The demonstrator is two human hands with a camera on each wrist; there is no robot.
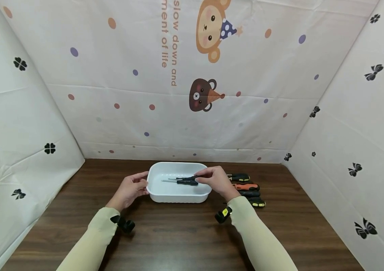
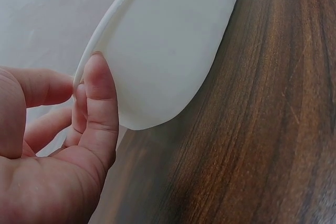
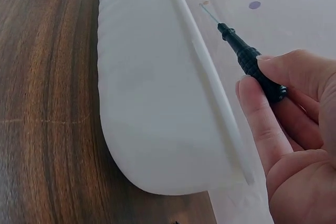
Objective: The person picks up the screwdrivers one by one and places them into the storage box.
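On your left, your left hand [image 1: 132, 189] pinches the rim of the white tray [image 1: 181, 198] at its left end. Your right hand [image 1: 217, 180] grasps the handle of a small black screwdriver [image 3: 251, 61] between thumb and fingers, over the tray's right part; its slim shaft points left, beyond your fingertips.

The left wall [image 1: 8, 113] slants away well apart from your left hand. The tray sits just in front of the back wall [image 1: 110, 120], and the wooden tabletop [image 1: 171, 233] stretches between your forearms. Right of the tray, tool handles [image 1: 247, 187] lie close by your right wrist, with more wood before the right wall [image 1: 358, 131].

Counting across: one tray; at least one more small screwdriver [image 1: 187, 182] inside it, overlap hiding the exact number; one in your right hand; at least four tool handles, one orange.
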